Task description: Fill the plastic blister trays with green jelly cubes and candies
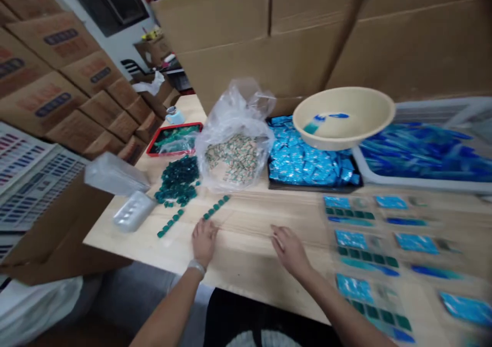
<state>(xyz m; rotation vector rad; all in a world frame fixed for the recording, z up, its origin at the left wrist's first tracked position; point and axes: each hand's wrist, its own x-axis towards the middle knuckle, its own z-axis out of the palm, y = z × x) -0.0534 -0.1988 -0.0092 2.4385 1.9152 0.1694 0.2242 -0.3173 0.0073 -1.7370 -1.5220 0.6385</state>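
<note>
My left hand (204,241), with a pale band at the wrist, rests on the wooden table, its fingers bent and slightly apart. Its fingertips meet the near end of a slanting row of dark green square pieces (216,207); whether they press on it is blurred. A second row of green squares (170,223) lies to the left. Behind it spreads a loose heap of the same green pieces (177,180). My right hand (291,250) hovers at or just above bare wood to the right, fingers stretched forward and holding nothing visible.
Along the back stand a red tray (149,151), a clear bag of small patterned pieces (234,157), a box of blue packets (307,165), a cream basin (346,141) and a white bin (369,175). Filled clear packs (365,242) lie right; plastic trays (134,211) left.
</note>
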